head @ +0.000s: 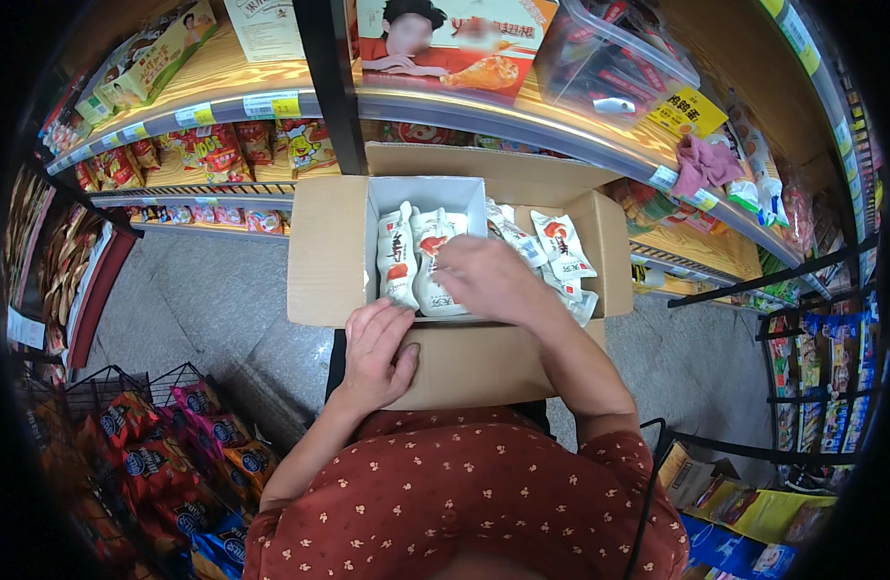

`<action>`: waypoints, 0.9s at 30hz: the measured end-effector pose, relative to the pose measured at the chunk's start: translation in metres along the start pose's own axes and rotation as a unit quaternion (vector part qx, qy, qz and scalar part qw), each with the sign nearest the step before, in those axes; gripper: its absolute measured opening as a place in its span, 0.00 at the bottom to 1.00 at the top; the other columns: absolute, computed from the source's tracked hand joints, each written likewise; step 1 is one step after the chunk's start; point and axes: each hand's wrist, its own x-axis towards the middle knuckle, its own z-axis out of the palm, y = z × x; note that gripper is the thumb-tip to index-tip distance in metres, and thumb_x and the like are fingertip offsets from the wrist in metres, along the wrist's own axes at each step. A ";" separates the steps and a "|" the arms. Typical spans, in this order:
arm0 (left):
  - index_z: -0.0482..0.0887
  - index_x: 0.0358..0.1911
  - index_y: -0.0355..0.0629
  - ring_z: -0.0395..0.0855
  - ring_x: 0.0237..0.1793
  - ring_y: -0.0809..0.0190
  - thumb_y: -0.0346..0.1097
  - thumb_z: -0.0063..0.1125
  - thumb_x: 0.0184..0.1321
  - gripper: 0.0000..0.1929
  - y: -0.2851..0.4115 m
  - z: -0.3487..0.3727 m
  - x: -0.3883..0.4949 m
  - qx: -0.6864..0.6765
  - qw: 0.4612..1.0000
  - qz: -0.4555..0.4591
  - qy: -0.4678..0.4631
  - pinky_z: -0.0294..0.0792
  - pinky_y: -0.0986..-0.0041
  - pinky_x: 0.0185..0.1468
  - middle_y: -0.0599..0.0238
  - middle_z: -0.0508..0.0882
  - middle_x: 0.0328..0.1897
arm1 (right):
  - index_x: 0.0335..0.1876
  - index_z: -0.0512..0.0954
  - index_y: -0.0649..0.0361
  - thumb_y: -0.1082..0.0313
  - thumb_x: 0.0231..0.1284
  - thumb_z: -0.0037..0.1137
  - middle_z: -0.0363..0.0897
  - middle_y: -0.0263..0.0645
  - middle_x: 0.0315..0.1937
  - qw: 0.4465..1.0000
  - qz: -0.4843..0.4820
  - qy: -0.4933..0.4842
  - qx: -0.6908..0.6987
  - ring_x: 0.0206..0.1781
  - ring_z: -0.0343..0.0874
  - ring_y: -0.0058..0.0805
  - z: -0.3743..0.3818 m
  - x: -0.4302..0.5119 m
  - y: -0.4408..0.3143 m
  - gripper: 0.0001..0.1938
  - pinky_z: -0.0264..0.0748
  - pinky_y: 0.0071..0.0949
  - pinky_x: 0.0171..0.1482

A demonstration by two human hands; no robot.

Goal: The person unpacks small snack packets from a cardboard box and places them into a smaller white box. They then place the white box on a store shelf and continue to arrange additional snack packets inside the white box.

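An open cardboard carton (459, 362) stands before me with its flaps spread. Inside its left part is a smaller white box (426, 187) holding white snack pouches (397, 254) in rows. More white pouches (564, 243) lie loose in the carton's right part. My left hand (378, 353) rests at the near left corner of the white box, fingers on its edge and the lower end of a pouch. My right hand (492, 279), slightly blurred, is over the pouches at the box's right side, fingers curled; whether it grips one cannot be told.
A shelf edge (503, 116) runs just beyond the carton, bearing a printed box (448, 51), a clear plastic bin (619, 61) and a pink cloth (706, 165). A black post (334, 87) rises at the back. Bagged snacks (162, 464) fill a wire rack at lower left.
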 end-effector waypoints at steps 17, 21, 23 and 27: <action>0.79 0.48 0.36 0.72 0.56 0.47 0.26 0.64 0.41 0.24 0.001 0.000 0.001 0.020 1.000 0.004 -0.003 0.62 0.56 0.61 0.54 0.79 0.50 | 0.53 0.77 0.67 0.74 0.56 0.55 0.79 0.55 0.48 0.978 0.161 0.130 0.018 0.51 0.79 0.51 -0.001 -0.050 0.099 0.18 0.74 0.34 0.56; 0.79 0.48 0.35 0.72 0.56 0.47 0.26 0.64 0.41 0.24 0.001 0.001 0.000 0.023 1.000 0.001 -0.003 0.62 0.56 0.61 0.54 0.79 0.50 | 0.51 0.78 0.67 0.68 0.62 0.54 0.82 0.54 0.42 0.948 0.196 0.244 0.063 0.47 0.81 0.49 -0.011 -0.068 0.099 0.15 0.75 0.37 0.52; 0.79 0.48 0.35 0.72 0.56 0.47 0.26 0.64 0.41 0.24 0.001 0.001 0.000 0.021 1.000 0.003 -0.002 0.62 0.56 0.61 0.54 0.79 0.50 | 0.50 0.79 0.67 0.67 0.64 0.54 0.83 0.48 0.39 0.915 0.226 0.280 0.181 0.43 0.82 0.39 -0.014 -0.079 0.099 0.14 0.76 0.33 0.47; 0.79 0.48 0.35 0.72 0.56 0.47 0.26 0.64 0.41 0.24 0.001 0.001 0.000 0.019 1.000 0.003 -0.003 0.62 0.57 0.61 0.53 0.79 0.50 | 0.47 0.79 0.67 0.67 0.68 0.51 0.83 0.40 0.41 0.822 0.229 0.339 0.395 0.35 0.81 0.24 -0.023 -0.100 0.102 0.11 0.79 0.24 0.36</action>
